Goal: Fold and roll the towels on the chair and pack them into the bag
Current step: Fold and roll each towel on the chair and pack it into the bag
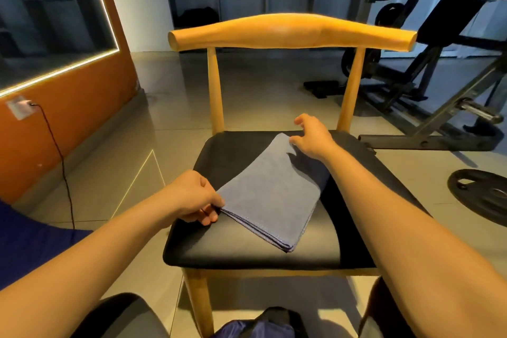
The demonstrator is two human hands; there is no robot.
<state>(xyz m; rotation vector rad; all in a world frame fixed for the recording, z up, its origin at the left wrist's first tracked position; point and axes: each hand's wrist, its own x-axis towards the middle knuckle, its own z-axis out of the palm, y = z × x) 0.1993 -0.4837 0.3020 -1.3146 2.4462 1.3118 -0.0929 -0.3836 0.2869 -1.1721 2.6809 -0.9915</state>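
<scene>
A blue-grey towel (267, 195), folded into a flat layered rectangle, lies askew on the black seat of a wooden chair (247, 252). My left hand (194, 197) pinches the towel's near left corner between thumb and fingers. My right hand (312, 137) rests its fingertips on the far corner, holding it at the back of the seat. At the bottom edge, between my knees, the top of a dark blue bag (260, 328) shows; its opening is mostly out of view.
The chair's curved wooden backrest (290, 31) rises behind the seat. Gym equipment (439, 85) and a weight plate (480, 195) stand on the floor to the right. An orange wall with a socket and black cable (59, 156) runs along the left.
</scene>
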